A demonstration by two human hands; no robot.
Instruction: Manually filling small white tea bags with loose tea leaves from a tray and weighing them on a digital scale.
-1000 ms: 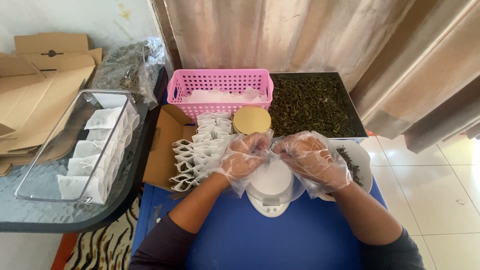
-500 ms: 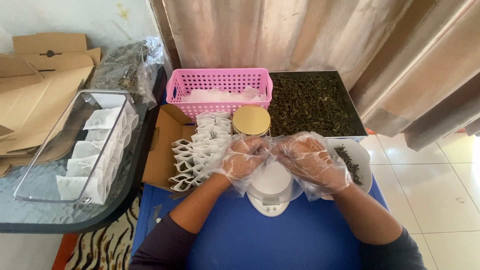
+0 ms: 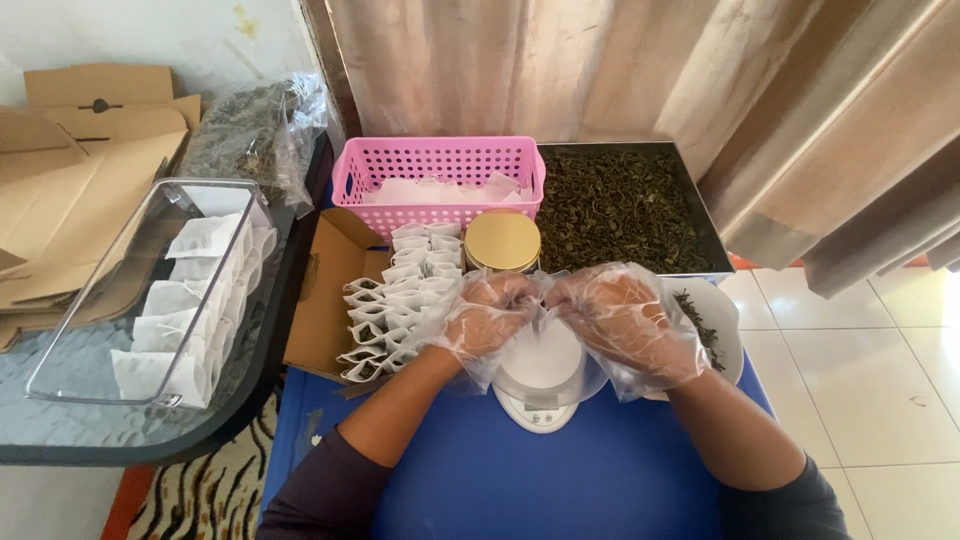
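Note:
My left hand (image 3: 487, 317) and my right hand (image 3: 618, 320), both in loose clear plastic gloves, meet fingertip to fingertip above a small white kitchen scale (image 3: 541, 382) on the blue table (image 3: 560, 480). The fingers of both are curled together, pinching something small that the gloves hide. Left of my left hand, a brown cardboard box (image 3: 325, 295) holds rows of small white filled sachets (image 3: 395, 305). A gold-lidded tin (image 3: 503, 240) stands just beyond my hands. A white bowl (image 3: 718, 330) with some dried leaves sits under my right hand.
A pink plastic basket (image 3: 440, 165) with white papers and a black tray of dried leaves (image 3: 620, 205) stand at the back. On a glass side table at left lie a clear tray of sachets (image 3: 165, 290), a bag of leaves (image 3: 250, 130) and flat cardboard (image 3: 70, 190). Curtains hang behind.
Both hands stay above the scale; the fingertips have drawn slightly closer together. Nothing else has moved.

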